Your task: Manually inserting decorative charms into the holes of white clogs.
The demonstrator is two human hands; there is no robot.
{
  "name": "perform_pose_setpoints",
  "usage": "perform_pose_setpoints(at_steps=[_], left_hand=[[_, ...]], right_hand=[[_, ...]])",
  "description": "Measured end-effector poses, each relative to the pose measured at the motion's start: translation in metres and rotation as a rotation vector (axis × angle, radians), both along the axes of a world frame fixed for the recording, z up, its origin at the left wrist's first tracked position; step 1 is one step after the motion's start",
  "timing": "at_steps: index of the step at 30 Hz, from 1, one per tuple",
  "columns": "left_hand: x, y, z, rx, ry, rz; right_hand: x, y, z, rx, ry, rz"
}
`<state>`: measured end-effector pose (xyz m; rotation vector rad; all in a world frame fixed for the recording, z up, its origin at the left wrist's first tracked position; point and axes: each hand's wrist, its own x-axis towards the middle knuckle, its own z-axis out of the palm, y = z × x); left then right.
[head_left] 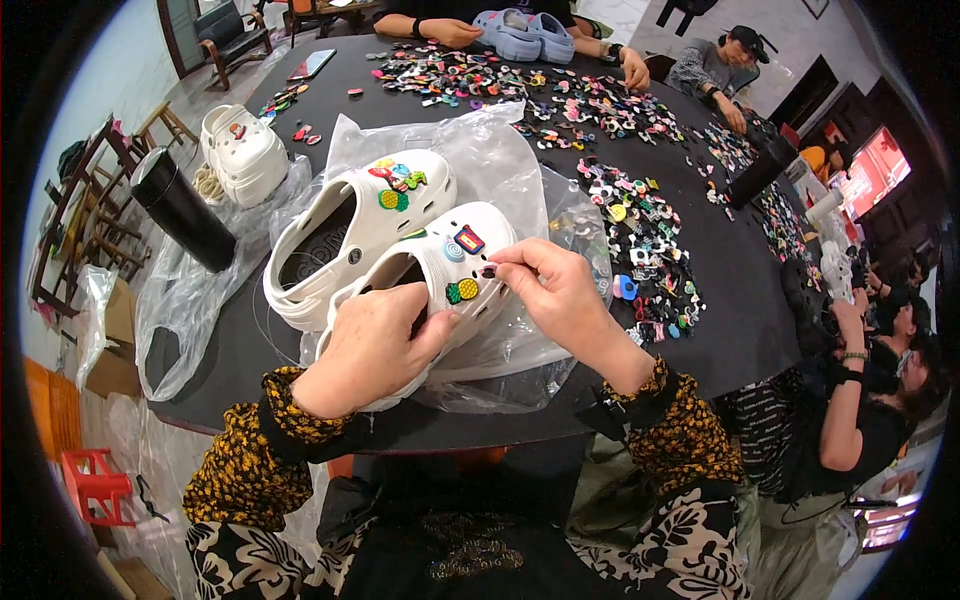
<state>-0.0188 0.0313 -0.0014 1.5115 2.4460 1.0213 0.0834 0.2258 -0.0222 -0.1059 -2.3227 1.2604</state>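
Two white foam clogs lie side by side on a clear plastic bag. The nearer clog carries a pineapple charm, a pale blue swirl and a red-and-blue one. On the farther clog sit another pineapple and several colourful charms. My left hand grips the nearer clog by its opening, fingers partly hidden inside. With thumb and forefinger, my right hand pinches a small dark-and-pink shoe charm against the clog's upper, by one of its holes. The charm is mostly covered by the fingertips.
Loose charms spread over the dark table, right and far. At left stand a black bottle and another white clog pair; a phone lies behind. Across the table, a person's hands are near grey-blue clogs. Other people sit right.
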Motion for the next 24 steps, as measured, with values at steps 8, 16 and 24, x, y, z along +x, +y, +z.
perform_pose_setpoints(at_steps=[8, 16, 24], left_hand=[[0.0, 0.011, -0.007, -0.036, -0.066, -0.039], [0.0, 0.011, -0.008, 0.028, -0.006, -0.054], [-0.001, 0.012, -0.009, 0.012, -0.045, -0.061]], right_hand=[[0.007, 0.004, 0.003, -0.001, -0.052, -0.065], [0.005, 0.001, -0.003, 0.507, 0.164, -0.052], [0.008, 0.001, -0.004, 0.452, 0.137, -0.047]])
